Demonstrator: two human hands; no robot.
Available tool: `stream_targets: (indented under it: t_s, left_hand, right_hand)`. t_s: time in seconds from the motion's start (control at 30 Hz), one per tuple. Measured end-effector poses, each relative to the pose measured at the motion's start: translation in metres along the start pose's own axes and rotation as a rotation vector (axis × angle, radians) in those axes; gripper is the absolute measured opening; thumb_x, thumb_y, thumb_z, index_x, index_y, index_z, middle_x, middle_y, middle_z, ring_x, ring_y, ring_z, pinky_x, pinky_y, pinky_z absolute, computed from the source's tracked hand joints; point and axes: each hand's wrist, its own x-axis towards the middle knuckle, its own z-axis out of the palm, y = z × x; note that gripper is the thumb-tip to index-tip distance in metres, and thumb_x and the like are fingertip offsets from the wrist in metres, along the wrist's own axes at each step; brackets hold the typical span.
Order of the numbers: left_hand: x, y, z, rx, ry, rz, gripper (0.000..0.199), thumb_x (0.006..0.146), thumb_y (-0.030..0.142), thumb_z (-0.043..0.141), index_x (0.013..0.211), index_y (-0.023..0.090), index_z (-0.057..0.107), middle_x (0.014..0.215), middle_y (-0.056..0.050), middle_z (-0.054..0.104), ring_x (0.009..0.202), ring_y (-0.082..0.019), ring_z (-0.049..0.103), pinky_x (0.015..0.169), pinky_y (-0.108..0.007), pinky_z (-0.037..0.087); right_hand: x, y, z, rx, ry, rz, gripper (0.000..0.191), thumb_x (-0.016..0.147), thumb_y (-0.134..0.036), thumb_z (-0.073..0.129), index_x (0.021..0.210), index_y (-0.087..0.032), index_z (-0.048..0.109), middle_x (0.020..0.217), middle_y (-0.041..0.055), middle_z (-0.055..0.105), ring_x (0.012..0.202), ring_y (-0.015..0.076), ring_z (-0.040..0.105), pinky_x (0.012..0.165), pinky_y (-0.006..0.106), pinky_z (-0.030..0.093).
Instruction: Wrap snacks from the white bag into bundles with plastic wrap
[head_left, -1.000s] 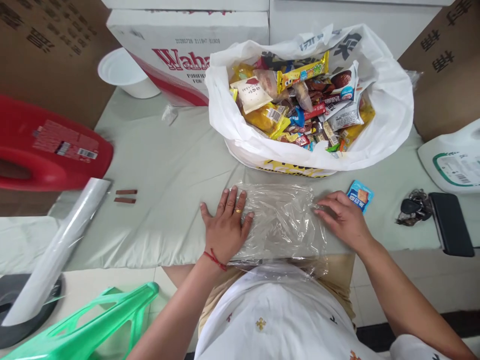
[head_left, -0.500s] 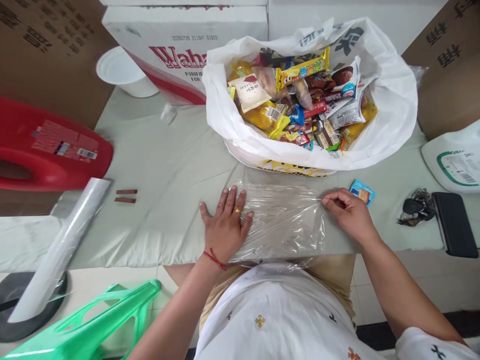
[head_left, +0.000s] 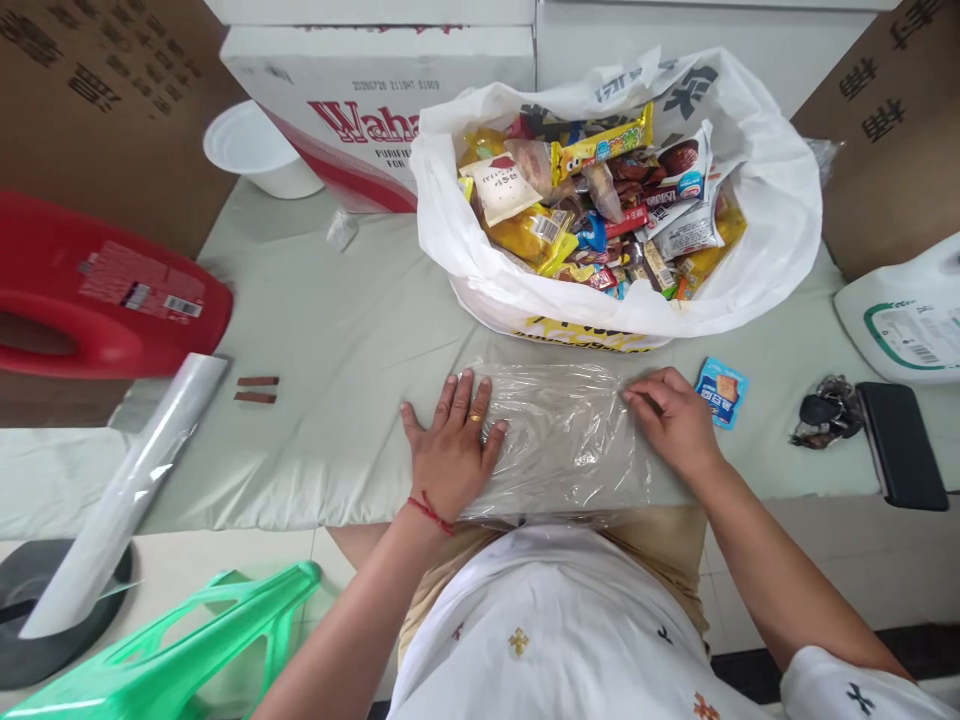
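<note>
A wrinkled sheet of clear plastic film (head_left: 562,440) lies at the front edge of the cloth-covered table, its near edge hanging toward my lap. My left hand (head_left: 454,440) rests flat with fingers spread, pressing on the film's left side. At the film's right edge, my right hand (head_left: 671,415) pinches the plastic between thumb and forefinger, the other fingers curled. Just beyond the right hand lies a small blue snack packet (head_left: 721,392). Behind the film stands a white plastic bag (head_left: 600,315) full of wrapped snacks.
Two brown sticks (head_left: 256,389) and a roll of film (head_left: 127,490) lie to the left, near a red jug (head_left: 112,290). Keys (head_left: 825,412), a black phone (head_left: 902,445) and a white bottle (head_left: 911,320) are at right. A green stool (head_left: 187,640) stands below.
My right hand has moved a little to the left with the film's edge, and the film looks slacker. More of the blue packet shows. My left hand stays in place.
</note>
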Motion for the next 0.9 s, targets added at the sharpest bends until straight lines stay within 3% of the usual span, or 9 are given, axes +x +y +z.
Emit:
stream_targets:
  t_s: [0.23, 0.33, 0.43, 0.5, 0.6, 0.7, 0.77, 0.83, 0.9]
  left_hand:
    - [0.001, 0.002, 0.0, -0.005, -0.014, -0.008, 0.064, 0.111, 0.051, 0.031, 0.17, 0.025, 0.034, 0.177, -0.014, 0.027, 0.166, -0.035, 0.027, 0.125, -0.083, -0.004]
    - [0.001, 0.003, -0.001, -0.003, -0.018, -0.019, 0.064, 0.111, 0.051, 0.031, 0.17, 0.026, 0.033, 0.178, -0.014, 0.027, 0.166, -0.036, 0.027, 0.124, -0.084, -0.003]
    - [0.001, 0.003, -0.003, 0.001, -0.033, -0.026, 0.066, 0.111, 0.053, 0.032, 0.171, 0.027, 0.031, 0.178, -0.014, 0.026, 0.166, -0.037, 0.026, 0.124, -0.085, -0.002]
    - [0.003, 0.003, -0.006, 0.0, -0.052, -0.031, 0.066, 0.11, 0.054, 0.033, 0.171, 0.028, 0.03, 0.178, -0.014, 0.026, 0.166, -0.038, 0.025, 0.123, -0.085, -0.002]
    - [0.01, 0.0, -0.009, -0.006, -0.084, -0.034, 0.065, 0.111, 0.053, 0.03, 0.171, 0.029, 0.03, 0.179, -0.014, 0.025, 0.167, -0.037, 0.024, 0.123, -0.086, -0.001]
    - [0.016, -0.002, -0.01, 0.0, -0.089, -0.027, 0.065, 0.111, 0.052, 0.027, 0.172, 0.027, 0.029, 0.179, -0.013, 0.022, 0.168, -0.035, 0.022, 0.123, -0.086, -0.001]
    - [0.018, -0.002, -0.009, 0.008, -0.087, -0.02, 0.066, 0.112, 0.053, 0.026, 0.172, 0.026, 0.029, 0.18, -0.013, 0.021, 0.168, -0.035, 0.021, 0.122, -0.087, -0.001]
    - [0.018, -0.002, -0.008, 0.01, -0.088, -0.021, 0.067, 0.112, 0.053, 0.025, 0.172, 0.024, 0.029, 0.18, -0.014, 0.021, 0.168, -0.034, 0.021, 0.123, -0.086, -0.001]
    - [0.019, -0.003, -0.009, 0.005, -0.088, -0.023, 0.066, 0.112, 0.053, 0.024, 0.171, 0.025, 0.029, 0.179, -0.014, 0.021, 0.168, -0.034, 0.021, 0.123, -0.086, 0.0]
  right_hand:
    - [0.01, 0.016, -0.001, 0.053, 0.164, 0.376, 0.027, 0.091, -0.043, 0.062, 0.083, -0.02, 0.072, 0.084, 0.0058, 0.07, 0.073, 0.0194, 0.06, 0.073, 0.035, 0.047]
    - [0.013, 0.009, 0.001, -0.001, 0.165, 0.387, 0.035, 0.094, -0.051, 0.059, 0.092, -0.019, 0.073, 0.088, 0.0079, 0.072, 0.075, 0.021, 0.062, 0.074, 0.035, 0.047]
    - [0.02, 0.003, 0.008, -0.048, 0.076, 0.368, 0.04, 0.094, -0.056, 0.06, 0.105, -0.02, 0.073, 0.086, 0.0068, 0.074, 0.072, 0.0219, 0.063, 0.069, 0.034, 0.045]
    - [0.028, 0.004, 0.014, -0.105, 0.03, 0.304, 0.032, 0.094, -0.048, 0.059, 0.1, -0.02, 0.073, 0.087, 0.0078, 0.075, 0.075, 0.0237, 0.065, 0.071, 0.035, 0.045]
    - [0.039, 0.006, 0.015, -0.2, 0.063, 0.186, 0.029, 0.096, -0.038, 0.053, 0.092, -0.019, 0.074, 0.094, 0.0122, 0.075, 0.086, 0.0273, 0.066, 0.079, 0.038, 0.047]
    - [0.034, -0.004, 0.008, -0.262, 0.143, 0.137, 0.036, 0.102, -0.04, 0.049, 0.101, -0.017, 0.076, 0.097, 0.0146, 0.074, 0.091, 0.0295, 0.066, 0.083, 0.042, 0.051]
    - [0.015, -0.022, 0.004, -0.287, 0.189, 0.047, 0.036, 0.106, -0.039, 0.048, 0.116, -0.017, 0.076, 0.11, 0.0164, 0.075, 0.103, 0.031, 0.067, 0.092, 0.046, 0.052]
    - [-0.015, -0.042, 0.005, -0.269, 0.099, -0.167, 0.037, 0.106, -0.035, 0.054, 0.135, -0.021, 0.07, 0.13, 0.0164, 0.073, 0.123, 0.0319, 0.065, 0.107, 0.051, 0.051]
    - [-0.05, -0.055, 0.009, -0.208, -0.151, -0.45, 0.046, 0.106, -0.03, 0.058, 0.151, -0.027, 0.061, 0.144, 0.0123, 0.07, 0.138, 0.0295, 0.06, 0.118, 0.052, 0.047]
